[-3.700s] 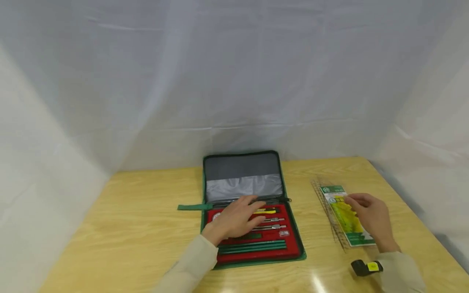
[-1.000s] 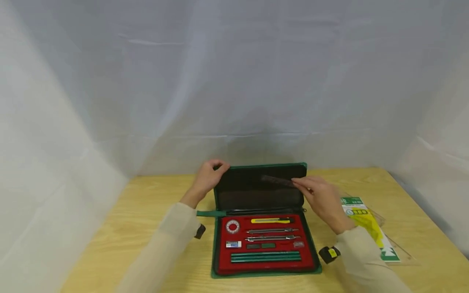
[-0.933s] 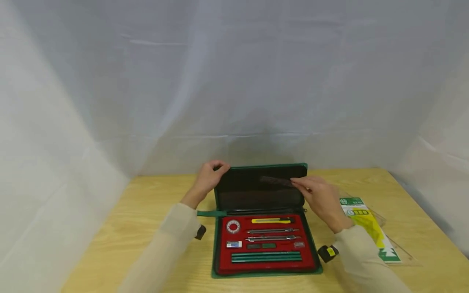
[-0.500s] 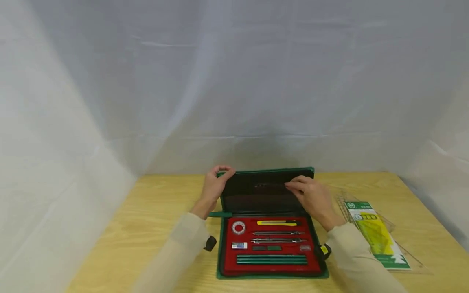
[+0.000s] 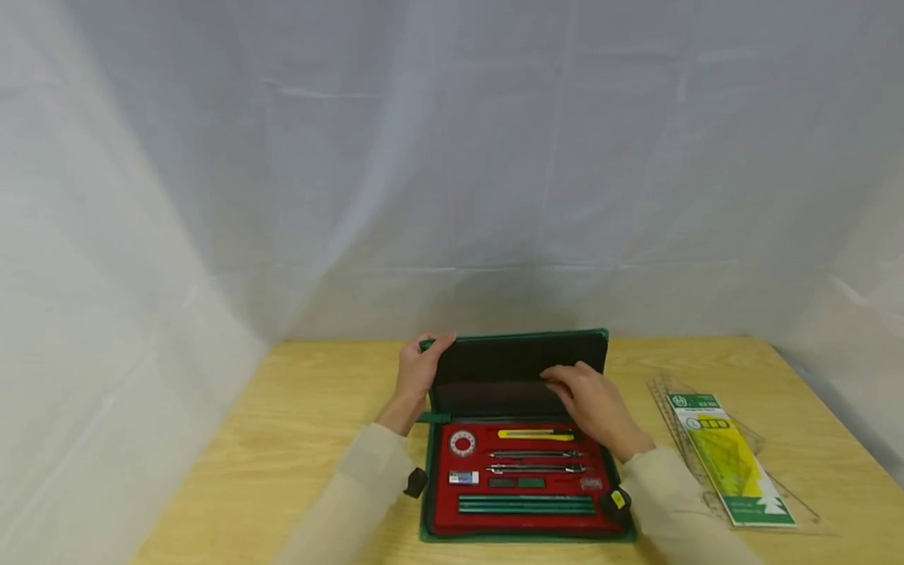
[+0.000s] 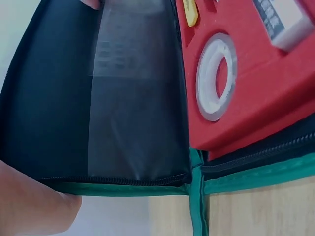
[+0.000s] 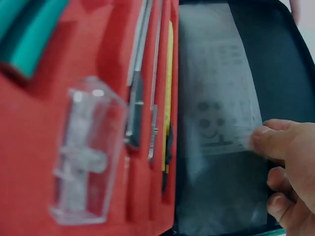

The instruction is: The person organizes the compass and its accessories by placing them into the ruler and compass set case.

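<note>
A green zip-up drawing-set case [image 5: 431,536] lies unfolded on the wooden table. My left hand [image 5: 418,375] grips the top left corner of its raised black lid [image 5: 523,357]. In the right wrist view, a thin clear drawing template [image 7: 214,98] with cut-out shapes lies in the lid's see-through pocket [image 7: 221,196]. My right hand [image 5: 589,400] pinches at the template's edge by the pocket's mouth. The red tray below bears a white ring-shaped item [image 5: 462,443], a yellow cutter [image 5: 535,434], compasses [image 5: 537,468], an eraser [image 5: 463,477], a clear sharpener [image 7: 88,152] and green pencils [image 5: 526,504].
On the right of the table, clear set squares [image 5: 798,502] lie with a green, white and yellow packet [image 5: 727,463]. A green strap [image 5: 432,417] sticks out from the case's left side. A white cloth [image 5: 494,196] hangs behind the table.
My right hand has gone from the set squares to the lid, carrying the template, and has since lowered it into the pocket. My left hand has moved from the tray to the lid, now more upright.
</note>
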`<control>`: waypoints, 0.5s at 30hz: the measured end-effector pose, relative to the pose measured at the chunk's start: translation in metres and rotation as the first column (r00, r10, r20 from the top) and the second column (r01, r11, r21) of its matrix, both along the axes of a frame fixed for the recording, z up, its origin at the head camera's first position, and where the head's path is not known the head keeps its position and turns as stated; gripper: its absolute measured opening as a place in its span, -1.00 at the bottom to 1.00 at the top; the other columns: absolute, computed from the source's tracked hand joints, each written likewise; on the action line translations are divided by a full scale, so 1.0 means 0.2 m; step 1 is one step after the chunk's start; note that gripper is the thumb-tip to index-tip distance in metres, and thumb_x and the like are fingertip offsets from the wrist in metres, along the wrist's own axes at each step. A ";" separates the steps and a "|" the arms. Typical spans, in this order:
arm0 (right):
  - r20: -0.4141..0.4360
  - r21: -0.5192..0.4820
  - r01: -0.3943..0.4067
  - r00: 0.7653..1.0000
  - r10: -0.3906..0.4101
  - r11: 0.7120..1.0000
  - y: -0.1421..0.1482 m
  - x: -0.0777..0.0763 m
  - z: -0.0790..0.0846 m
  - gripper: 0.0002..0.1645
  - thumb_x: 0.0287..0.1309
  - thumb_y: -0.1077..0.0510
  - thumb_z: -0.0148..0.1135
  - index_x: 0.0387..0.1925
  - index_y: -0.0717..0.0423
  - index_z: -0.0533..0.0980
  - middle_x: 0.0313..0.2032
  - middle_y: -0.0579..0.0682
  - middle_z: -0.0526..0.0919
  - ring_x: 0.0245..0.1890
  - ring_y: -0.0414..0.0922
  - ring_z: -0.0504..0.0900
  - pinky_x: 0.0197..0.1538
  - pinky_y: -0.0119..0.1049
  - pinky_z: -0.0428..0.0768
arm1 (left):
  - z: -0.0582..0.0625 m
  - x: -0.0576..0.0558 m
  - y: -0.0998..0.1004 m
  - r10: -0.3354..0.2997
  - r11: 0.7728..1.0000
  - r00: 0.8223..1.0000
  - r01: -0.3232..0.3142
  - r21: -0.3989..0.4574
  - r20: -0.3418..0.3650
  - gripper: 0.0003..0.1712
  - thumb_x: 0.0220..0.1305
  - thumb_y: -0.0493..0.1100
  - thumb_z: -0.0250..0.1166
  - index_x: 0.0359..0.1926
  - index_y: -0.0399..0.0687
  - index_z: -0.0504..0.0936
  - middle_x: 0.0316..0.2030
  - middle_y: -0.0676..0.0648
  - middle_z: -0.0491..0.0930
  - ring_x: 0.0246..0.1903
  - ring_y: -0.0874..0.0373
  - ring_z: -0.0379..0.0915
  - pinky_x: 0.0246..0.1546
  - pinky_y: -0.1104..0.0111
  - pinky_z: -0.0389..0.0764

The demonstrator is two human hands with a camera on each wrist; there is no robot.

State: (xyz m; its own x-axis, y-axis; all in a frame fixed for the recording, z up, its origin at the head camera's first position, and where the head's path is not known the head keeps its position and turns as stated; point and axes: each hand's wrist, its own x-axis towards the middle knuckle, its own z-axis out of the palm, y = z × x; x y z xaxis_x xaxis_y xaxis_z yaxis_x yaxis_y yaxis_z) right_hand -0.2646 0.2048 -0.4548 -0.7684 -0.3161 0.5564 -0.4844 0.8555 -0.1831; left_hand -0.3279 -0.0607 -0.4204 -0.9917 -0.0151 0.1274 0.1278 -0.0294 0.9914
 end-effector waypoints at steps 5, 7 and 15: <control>0.057 0.021 0.066 0.996 -0.067 0.998 0.01 0.04 -0.02 -0.81 0.14 0.16 0.34 -0.17 0.00 0.66 -0.21 -0.08 0.67 -0.29 -0.12 0.58 -0.28 -0.16 0.59 | -0.01 0.00 0.03 -0.022 1.000 1.000 0.022 0.014 -0.012 -0.60 0.20 0.01 0.33 -0.63 -0.02 0.40 -0.76 0.10 0.09 -0.67 0.21 -0.02 -0.49 0.32 0.21; 0.065 0.027 0.083 0.994 -0.085 0.996 0.01 0.07 -0.03 -0.76 0.14 0.15 0.35 -0.12 0.03 0.66 -0.16 -0.06 0.64 -0.26 -0.11 0.58 -0.29 -0.18 0.59 | -0.02 -0.01 0.04 -0.028 0.999 1.000 0.028 0.023 -0.015 -0.59 0.20 0.02 0.33 -0.63 -0.03 0.40 -0.76 0.11 0.10 -0.67 0.21 -0.03 -0.49 0.31 0.21; 0.127 0.035 0.082 0.988 -0.086 0.996 0.01 0.15 -0.01 -0.47 0.13 0.13 0.35 0.16 0.13 0.52 0.03 0.10 0.42 -0.30 -0.12 0.49 -0.41 -0.34 0.48 | -0.03 -0.02 0.07 0.006 0.999 1.000 -0.005 0.045 -0.030 -0.65 0.20 0.01 0.35 -0.55 -0.10 0.52 -0.69 0.07 0.31 -0.63 0.20 0.16 -0.48 0.31 0.31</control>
State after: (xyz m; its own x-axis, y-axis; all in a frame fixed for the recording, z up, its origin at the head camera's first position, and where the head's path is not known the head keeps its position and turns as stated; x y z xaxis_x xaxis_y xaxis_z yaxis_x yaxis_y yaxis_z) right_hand -0.2349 0.2062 -0.4577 -0.8572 -0.2623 0.4432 -0.3848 0.8981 -0.2128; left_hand -0.3324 -0.0467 -0.4259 -0.9873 -0.0268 0.1566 0.1581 -0.0726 0.9847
